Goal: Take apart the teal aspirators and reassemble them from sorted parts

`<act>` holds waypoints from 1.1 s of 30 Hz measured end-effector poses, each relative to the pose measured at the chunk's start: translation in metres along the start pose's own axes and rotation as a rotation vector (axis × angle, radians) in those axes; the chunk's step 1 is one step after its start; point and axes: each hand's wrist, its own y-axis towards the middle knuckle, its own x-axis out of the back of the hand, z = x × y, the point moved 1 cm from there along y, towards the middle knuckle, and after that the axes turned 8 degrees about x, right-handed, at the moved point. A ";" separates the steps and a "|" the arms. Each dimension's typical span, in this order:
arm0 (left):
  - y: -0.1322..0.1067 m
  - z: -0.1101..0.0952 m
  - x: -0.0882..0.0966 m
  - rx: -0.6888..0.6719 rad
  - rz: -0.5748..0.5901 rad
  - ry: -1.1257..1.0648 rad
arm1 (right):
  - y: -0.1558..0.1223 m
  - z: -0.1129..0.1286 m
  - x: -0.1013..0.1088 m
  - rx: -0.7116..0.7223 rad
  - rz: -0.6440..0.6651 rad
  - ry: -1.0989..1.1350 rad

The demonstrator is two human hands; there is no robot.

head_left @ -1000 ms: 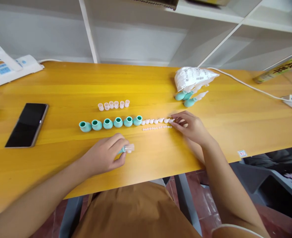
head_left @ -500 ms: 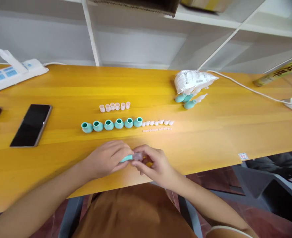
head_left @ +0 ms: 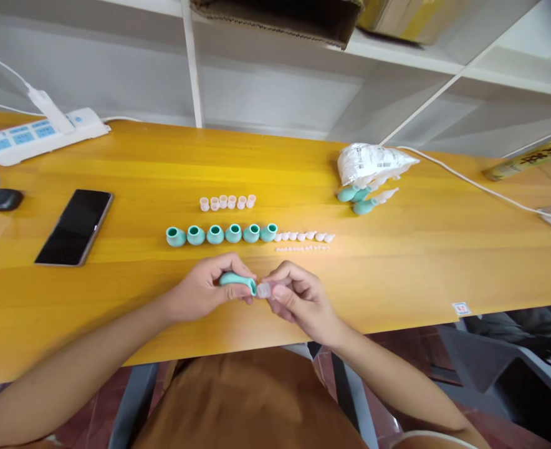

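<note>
My left hand (head_left: 205,287) is closed round a teal rubber bulb (head_left: 235,280), its open mouth turned to the right. Pinched in my right hand (head_left: 303,299) is a translucent plastic piece (head_left: 263,290), its rounded end close to the bulb's mouth; whether they touch I cannot tell. Most of that piece is hidden by my fingers. Beyond my hands stands a row of teal bulbs (head_left: 214,234), mouths up. Small white pieces (head_left: 301,237) continue that row to the right, with a line of tiny pale pieces (head_left: 302,249) in front. Farther back are several pale pink cups (head_left: 223,201).
Assembled teal bulbs with white nozzles (head_left: 364,206) lie beside a white plastic bag (head_left: 373,163) at the back right. On the left are a black phone (head_left: 75,227), a black mouse-like object (head_left: 2,199) and a power strip (head_left: 42,137). Shelving (head_left: 266,75) rises behind the table.
The bulb in my left hand now shows its mouth, and a small gap has appeared between it and the translucent piece. The whole view has shifted slightly.
</note>
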 end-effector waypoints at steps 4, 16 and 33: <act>-0.001 -0.003 0.004 -0.006 0.025 -0.111 | 0.015 0.011 0.012 0.056 -0.055 0.116; 0.000 0.000 -0.006 -0.547 -0.331 0.596 | 0.024 0.007 -0.003 -0.205 0.145 -0.021; 0.001 -0.009 -0.009 -0.487 -0.426 0.542 | 0.003 0.002 0.005 0.975 0.039 -1.110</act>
